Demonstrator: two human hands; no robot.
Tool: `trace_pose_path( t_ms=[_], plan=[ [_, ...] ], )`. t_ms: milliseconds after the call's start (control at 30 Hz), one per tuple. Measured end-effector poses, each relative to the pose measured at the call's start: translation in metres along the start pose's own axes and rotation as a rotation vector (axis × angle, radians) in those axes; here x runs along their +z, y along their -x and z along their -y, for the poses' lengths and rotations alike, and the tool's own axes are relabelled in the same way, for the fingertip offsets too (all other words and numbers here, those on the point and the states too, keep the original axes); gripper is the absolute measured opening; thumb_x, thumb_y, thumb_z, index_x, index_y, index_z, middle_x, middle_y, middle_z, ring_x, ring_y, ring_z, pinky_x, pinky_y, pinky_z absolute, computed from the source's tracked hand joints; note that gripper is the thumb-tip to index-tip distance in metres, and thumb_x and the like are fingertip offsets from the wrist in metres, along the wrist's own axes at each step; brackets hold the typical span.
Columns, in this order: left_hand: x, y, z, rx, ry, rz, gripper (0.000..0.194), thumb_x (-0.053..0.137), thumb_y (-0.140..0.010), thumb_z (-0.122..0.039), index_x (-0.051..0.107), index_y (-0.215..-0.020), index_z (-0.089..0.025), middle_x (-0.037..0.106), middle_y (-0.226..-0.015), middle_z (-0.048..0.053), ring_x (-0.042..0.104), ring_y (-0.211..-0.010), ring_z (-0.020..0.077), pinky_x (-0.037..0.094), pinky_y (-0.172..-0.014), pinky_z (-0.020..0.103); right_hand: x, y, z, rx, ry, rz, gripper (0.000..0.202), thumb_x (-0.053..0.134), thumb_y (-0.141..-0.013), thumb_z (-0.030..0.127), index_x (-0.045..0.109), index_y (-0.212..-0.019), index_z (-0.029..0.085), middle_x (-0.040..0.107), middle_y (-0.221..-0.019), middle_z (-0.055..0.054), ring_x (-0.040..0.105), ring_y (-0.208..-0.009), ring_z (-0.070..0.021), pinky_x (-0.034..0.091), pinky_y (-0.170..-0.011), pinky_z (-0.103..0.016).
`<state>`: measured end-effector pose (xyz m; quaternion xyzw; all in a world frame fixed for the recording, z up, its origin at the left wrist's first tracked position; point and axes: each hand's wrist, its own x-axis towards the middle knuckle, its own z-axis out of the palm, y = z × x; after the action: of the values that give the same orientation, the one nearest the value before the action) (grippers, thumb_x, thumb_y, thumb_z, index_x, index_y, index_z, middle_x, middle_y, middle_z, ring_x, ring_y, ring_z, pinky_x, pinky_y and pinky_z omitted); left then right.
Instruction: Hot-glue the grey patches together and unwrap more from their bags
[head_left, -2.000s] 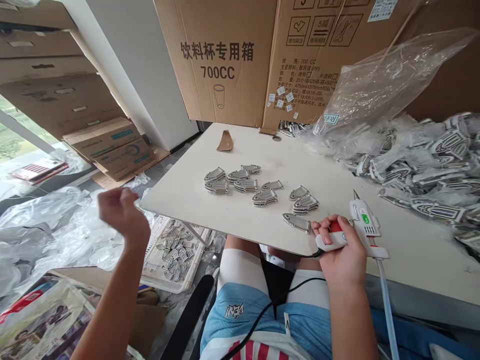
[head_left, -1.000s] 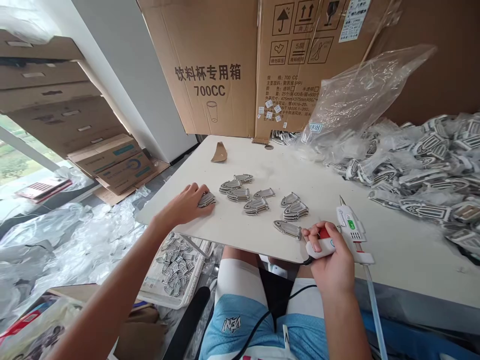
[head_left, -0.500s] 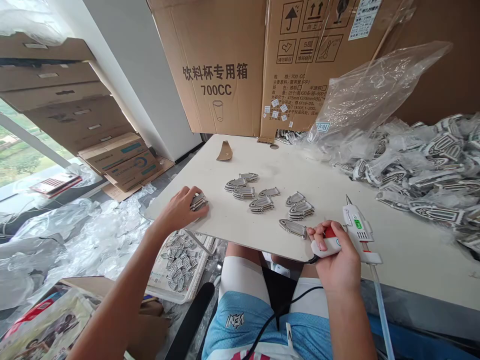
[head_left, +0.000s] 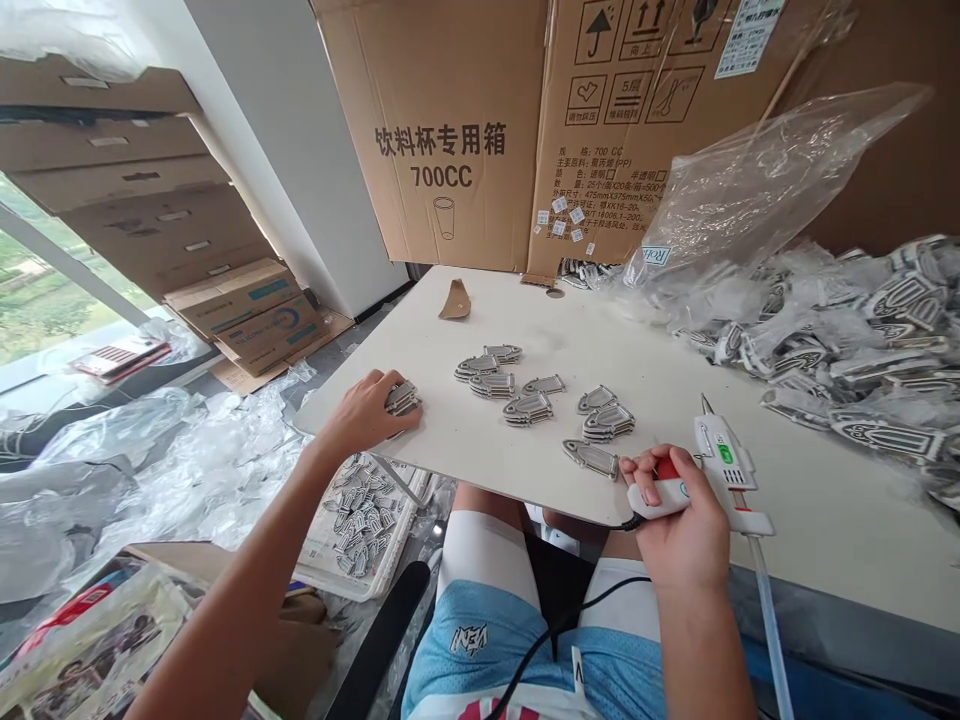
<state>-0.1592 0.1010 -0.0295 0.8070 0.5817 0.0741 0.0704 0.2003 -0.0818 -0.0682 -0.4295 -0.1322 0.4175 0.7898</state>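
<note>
Near the left front edge of the table, my left hand (head_left: pixel 369 410) is closed around a small stack of grey metal pieces (head_left: pixel 403 398), which rests on or just above the tabletop. The pieces are flat, with one rounded, pointed end. My right hand (head_left: pixel 686 505) grips a white hot glue gun (head_left: pixel 726 452) by its handle, nozzle pointing away from me. A clear glue stick (head_left: pixel 769 620) sticks out of its rear. Between my hands lie several more stacks of metal pieces (head_left: pixel 527 408). One metal piece (head_left: pixel 591 458) lies close to my right fingers.
A white table (head_left: pixel 480 455) carries a heap of bagged metal pieces (head_left: pixel 885 380) on the right and a cardboard scrap (head_left: pixel 455 300) at the back. Behind stands a large carton (head_left: pixel 457 90). Below the left edge is a white bin (head_left: pixel 390 575) of metal pieces. A black cord (head_left: pixel 577 612) crosses my lap.
The view has shifted slightly, so the table things appear a little further right. Both hands keep their grips, and the stacks keep their layout.
</note>
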Motion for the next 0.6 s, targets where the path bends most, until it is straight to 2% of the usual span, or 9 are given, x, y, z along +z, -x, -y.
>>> trace_pose_path(
  t_ms=[200,300,367,433,467,533,567,600],
  plan=[
    [-0.005,0.003,-0.002,-0.004,-0.008,-0.048,0.045,0.066,-0.085,-0.059,0.059,-0.114,-0.026,0.063,-0.112,0.007,0.065,-0.09,0.0274,0.048,-0.084,0.041,0.0,0.0,0.0,-0.01,-0.004,0.001,0.021,0.077,-0.089,0.039,0.071,-0.084,0.02,0.059,-0.074,0.006,0.039,-0.051,-0.0059,0.056,-0.094,-0.037],
    [-0.007,0.006,-0.002,0.032,0.021,-0.096,0.041,0.07,-0.081,-0.057,0.061,-0.106,-0.026,0.063,-0.107,0.005,0.063,-0.086,0.0246,0.048,-0.081,0.039,0.0,0.001,0.001,-0.014,0.002,0.01,0.02,0.076,-0.09,0.039,0.072,-0.085,0.02,0.059,-0.075,0.006,0.039,-0.052,-0.0062,0.056,-0.094,-0.036],
    [-0.008,0.009,0.004,0.039,0.118,-0.141,0.039,0.074,-0.078,-0.056,0.062,-0.1,-0.026,0.064,-0.103,0.003,0.062,-0.085,0.0226,0.049,-0.079,0.037,0.0,0.001,0.001,-0.013,0.003,0.011,0.02,0.076,-0.09,0.038,0.072,-0.084,0.02,0.058,-0.074,0.006,0.039,-0.052,-0.0064,0.056,-0.094,-0.036],
    [-0.011,0.012,0.02,-0.066,0.343,-0.246,0.042,0.08,-0.073,-0.055,0.063,-0.098,-0.025,0.065,-0.097,0.001,0.061,-0.083,0.0196,0.049,-0.075,0.035,0.0,0.001,0.002,-0.006,0.003,0.008,0.019,0.076,-0.089,0.038,0.071,-0.084,0.02,0.058,-0.073,0.007,0.039,-0.053,-0.0067,0.056,-0.094,-0.035],
    [-0.013,0.013,0.033,-0.169,0.496,-0.338,0.045,0.082,-0.07,-0.054,0.063,-0.098,-0.024,0.064,-0.094,0.0,0.06,-0.081,0.0179,0.049,-0.072,0.034,0.0,0.002,0.002,-0.004,0.003,0.008,0.019,0.077,-0.089,0.038,0.071,-0.084,0.021,0.057,-0.072,0.007,0.039,-0.053,-0.0068,0.056,-0.095,-0.036],
    [-0.017,0.016,0.065,-0.424,0.801,-0.623,0.051,0.085,-0.066,-0.053,0.059,-0.097,-0.023,0.06,-0.087,-0.002,0.056,-0.076,0.0143,0.047,-0.069,0.032,0.0,0.002,0.003,-0.002,0.004,0.012,0.018,0.077,-0.089,0.037,0.071,-0.085,0.02,0.058,-0.073,0.007,0.039,-0.053,-0.0068,0.056,-0.095,-0.036],
    [-0.018,0.02,0.084,-0.5,0.854,-0.715,0.048,0.078,-0.071,-0.056,0.054,-0.094,-0.022,0.055,-0.084,-0.003,0.054,-0.074,0.013,0.046,-0.067,0.031,0.0,0.003,0.004,-0.001,0.004,0.015,0.018,0.077,-0.088,0.037,0.071,-0.084,0.02,0.059,-0.074,0.006,0.039,-0.054,-0.0069,0.056,-0.095,-0.036],
    [-0.015,0.024,0.104,-0.539,0.88,-0.753,0.041,0.065,-0.08,-0.059,0.049,-0.092,-0.023,0.05,-0.08,-0.003,0.053,-0.072,0.0126,0.046,-0.067,0.032,0.0,0.003,0.004,-0.002,0.004,0.019,0.018,0.077,-0.088,0.036,0.071,-0.084,0.02,0.059,-0.075,0.006,0.039,-0.054,-0.0069,0.056,-0.095,-0.036]
  ],
)
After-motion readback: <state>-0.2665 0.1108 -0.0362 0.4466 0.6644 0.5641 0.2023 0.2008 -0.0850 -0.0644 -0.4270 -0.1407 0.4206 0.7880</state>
